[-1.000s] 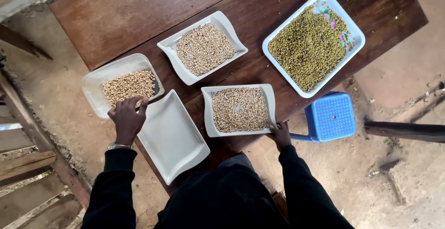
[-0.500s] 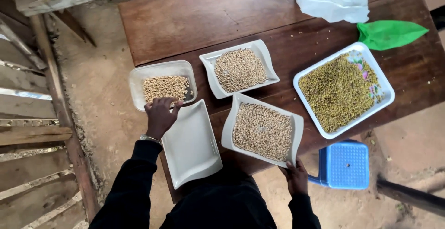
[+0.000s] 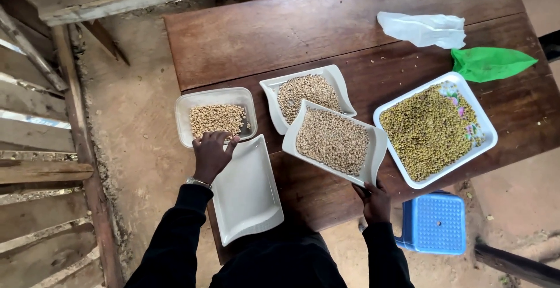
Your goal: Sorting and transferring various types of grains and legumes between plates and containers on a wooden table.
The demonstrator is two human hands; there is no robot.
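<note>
Right hand [image 3: 376,199], lower centre-right: fingers clenched on the near edge of the grain tray [image 3: 334,142], held raised and tilted above the table [image 3: 326,25]. Left hand [image 3: 211,155]: fingers released, resting on the rim of the clear container [image 3: 216,119]. The white dish [image 3: 248,192] below holds no grain: judged, no transfer into it has begun.

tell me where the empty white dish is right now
In the head view the empty white dish lies at the table's near left edge, just below the clear tub of grain, with the left hand at its upper left corner.
</note>
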